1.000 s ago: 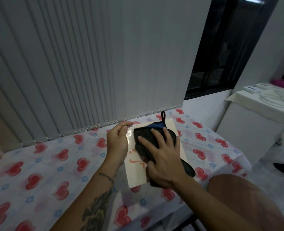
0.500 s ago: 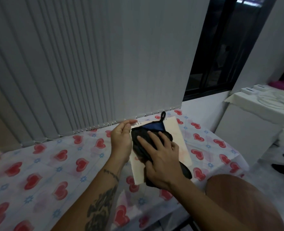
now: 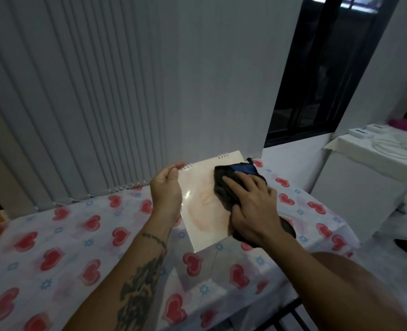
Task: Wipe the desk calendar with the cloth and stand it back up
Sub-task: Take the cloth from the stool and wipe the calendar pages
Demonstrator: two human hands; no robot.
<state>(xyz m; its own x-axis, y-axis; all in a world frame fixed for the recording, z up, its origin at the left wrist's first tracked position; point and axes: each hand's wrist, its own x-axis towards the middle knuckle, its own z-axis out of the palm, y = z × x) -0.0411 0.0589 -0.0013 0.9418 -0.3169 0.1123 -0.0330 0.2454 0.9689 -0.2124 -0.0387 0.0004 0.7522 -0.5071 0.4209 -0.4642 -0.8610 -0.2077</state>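
Observation:
The desk calendar (image 3: pixel 203 211), a glossy cream page with spiral rings along its far edge, is tilted up off the table with its near edge low. My left hand (image 3: pixel 166 192) grips its left edge, thumb near the rings. My right hand (image 3: pixel 252 209) lies flat on a dark cloth (image 3: pixel 224 187) with a blue patch and a small hanging loop, pressing it against the right half of the page. Part of the cloth trails out under my right wrist.
The table (image 3: pixel 61 249) wears a white cover printed with red hearts. Vertical blinds (image 3: pixel 102 91) hang right behind it and a dark window (image 3: pixel 317 80) is to the right. A white side table (image 3: pixel 374 163) with cables and small boxes stands at the far right. A round brown seat (image 3: pixel 355 290) is near me.
The calendar has been lifted and tilted up from lying nearly flat. My right hand with the cloth has slid toward the page's right side, baring its left half.

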